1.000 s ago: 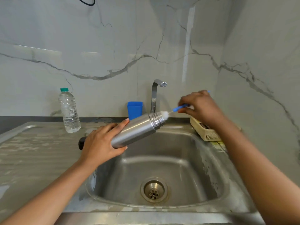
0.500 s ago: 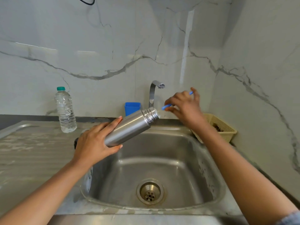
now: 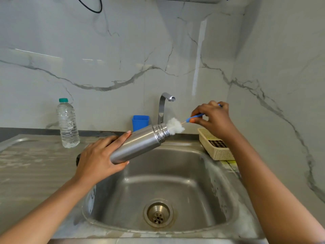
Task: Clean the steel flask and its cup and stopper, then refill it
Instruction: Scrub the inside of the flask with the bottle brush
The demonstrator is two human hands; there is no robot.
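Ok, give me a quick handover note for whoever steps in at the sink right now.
The left hand grips the flask near its base, tilted over the sink, mouth up toward the tap.
The right hand pinches the brush by its blue handle, with the white head partly out of the flask's mouth.
Done: flask opened, inside being scrubbed.
Left: rinse it, clean the cup and stopper (I can't pick them out here), then refill. A water bottle stands on the counter to the left.
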